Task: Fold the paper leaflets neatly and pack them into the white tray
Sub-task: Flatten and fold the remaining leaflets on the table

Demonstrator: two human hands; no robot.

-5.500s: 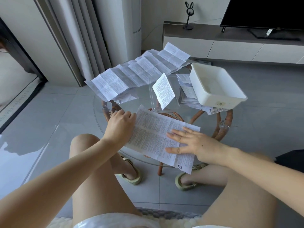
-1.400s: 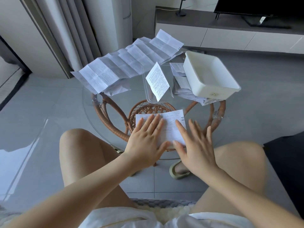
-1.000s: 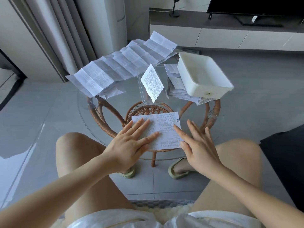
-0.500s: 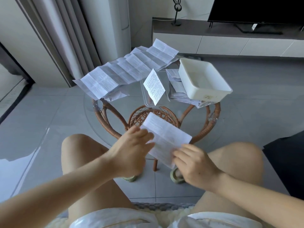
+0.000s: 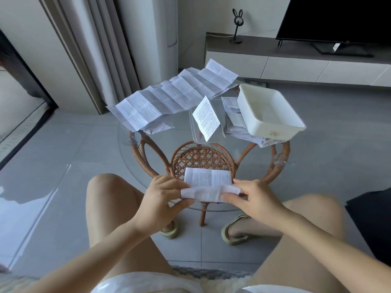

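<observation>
grey floor tiles show through the round glass tabletop (image 5: 127,134), which sits on a rattan base (image 5: 203,157) between our knees. we work at the near edge because it is closest to us and gives a flat place to press creases.

our left hand (image 5: 163,199) and right hand (image 5: 256,197) each pinch one end of the leaflet (image 5: 208,180), thumbs under and fingers over. so both hands are clamped on the paper, not spread flat. it lies crosswise just above the near rim. its near strip is turned up into a narrow flap, and we judge this to be another fold being lined up. holding both ends at once keeps the edges square before the crease is set.

the white tray (image 5: 273,129) stands at the far right of the table, well apart from our hands. it rests on a stack of leaflets (image 5: 233,121), slightly tilted, and we can make out no paper inside it. sitting there, it acts as a weight on the loose sheets below.

a long leaflet (image 5: 173,98) lies opened out across the far left, its end overhanging the rim. a small leaflet (image 5: 206,118) leans upright in a clear holder (image 5: 194,132) at the middle. we judge most of the folding and all of the packing is yet to do. thin creased paper springs open, so this one needs a firm press before it goes across to the tray.
</observation>
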